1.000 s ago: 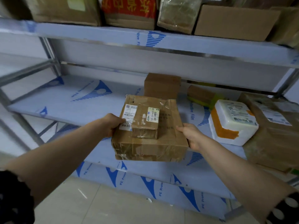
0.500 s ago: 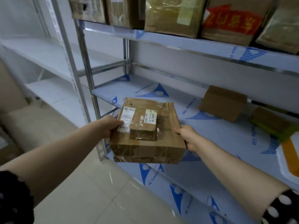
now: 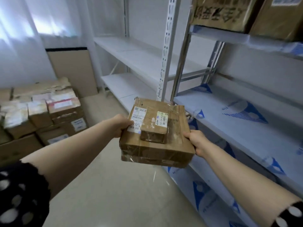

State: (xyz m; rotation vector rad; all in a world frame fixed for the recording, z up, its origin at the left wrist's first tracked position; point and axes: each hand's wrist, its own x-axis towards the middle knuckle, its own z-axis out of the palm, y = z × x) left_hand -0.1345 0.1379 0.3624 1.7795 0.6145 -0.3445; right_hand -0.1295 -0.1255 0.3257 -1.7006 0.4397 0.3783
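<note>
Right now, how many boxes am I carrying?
2. The large box, gripped at its sides by the left hand and right hand; the small box on top. Another could hide underneath.

The scene is viewed through one wide-angle camera worn on the head, faced forward and down along both forearms. The left hand, right hand and flat brown taped cardboard parcel are seen close, mid-frame. The white metal shelving is caught at the right, and the stacked brown cartons lie farther off at the left.

sleeves: black, white polka dots | cuffs: scalloped edge | forearms: bare | hands: bare, ungloved
</note>
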